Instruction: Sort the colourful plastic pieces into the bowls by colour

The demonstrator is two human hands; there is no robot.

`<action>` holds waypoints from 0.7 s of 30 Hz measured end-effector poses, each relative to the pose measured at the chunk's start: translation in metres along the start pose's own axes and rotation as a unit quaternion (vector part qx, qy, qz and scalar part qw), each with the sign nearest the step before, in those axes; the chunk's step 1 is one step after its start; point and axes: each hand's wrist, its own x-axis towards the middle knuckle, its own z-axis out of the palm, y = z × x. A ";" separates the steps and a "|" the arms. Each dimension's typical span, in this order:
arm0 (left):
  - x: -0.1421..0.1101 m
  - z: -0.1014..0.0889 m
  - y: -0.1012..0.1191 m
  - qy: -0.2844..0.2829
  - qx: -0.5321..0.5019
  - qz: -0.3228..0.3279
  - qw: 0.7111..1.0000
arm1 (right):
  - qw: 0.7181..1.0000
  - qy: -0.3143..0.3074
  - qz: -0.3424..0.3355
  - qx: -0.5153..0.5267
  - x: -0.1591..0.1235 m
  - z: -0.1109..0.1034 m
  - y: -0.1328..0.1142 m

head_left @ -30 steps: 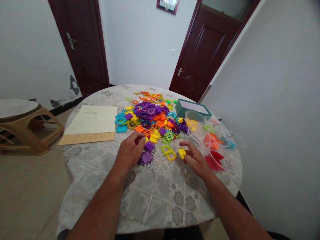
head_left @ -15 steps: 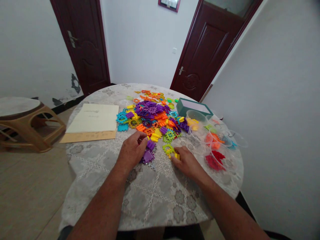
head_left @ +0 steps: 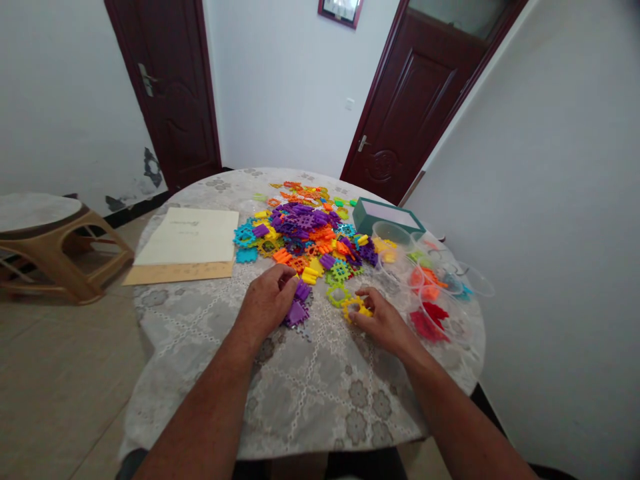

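My right hand point(head_left: 383, 320) pinches a yellow toothed building piece with an open middle point(head_left: 350, 307) between thumb and fingers, low over the tablecloth. A lime-green ring-shaped piece point(head_left: 337, 295) lies just left of it. My left hand point(head_left: 270, 297) rests with its fingers curled beside purple building pieces point(head_left: 299, 312); what its fingertips hold, if anything, is hidden. Beyond both hands spreads a heap of interlocking plastic pieces point(head_left: 303, 223) in purple, orange, yellow, green and blue.
Clear plastic cups point(head_left: 393, 233) with colour-sorted pieces stand at the right, red pieces point(head_left: 431, 321) in the nearest. A green box point(head_left: 385, 217) sits behind them. Paper point(head_left: 187, 237) lies at the left on the round table point(head_left: 320, 413). A stool point(head_left: 65, 247) stands beyond.
My right hand has shifted slightly right, drawing the yellow piece away from the green one; more of its open middle now shows. My left hand has hardly moved.
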 end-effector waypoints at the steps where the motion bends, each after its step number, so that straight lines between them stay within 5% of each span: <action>1: 0.000 0.000 0.000 0.000 -0.001 0.000 1.000 | 1.000 -0.011 -0.003 -0.010 0.000 -0.005 -0.001; 11: 0.002 -0.001 0.000 -0.008 0.015 0.001 1.000 | 0.987 -0.136 0.015 0.090 -0.005 -0.061 -0.031; 16: 0.003 -0.002 0.001 -0.008 0.010 0.004 1.000 | 0.998 -0.049 -0.029 -0.015 0.021 -0.103 -0.029; 21: 0.001 -0.003 0.004 0.000 0.003 -0.004 1.000 | 0.982 0.072 0.005 -0.173 0.098 -0.152 -0.008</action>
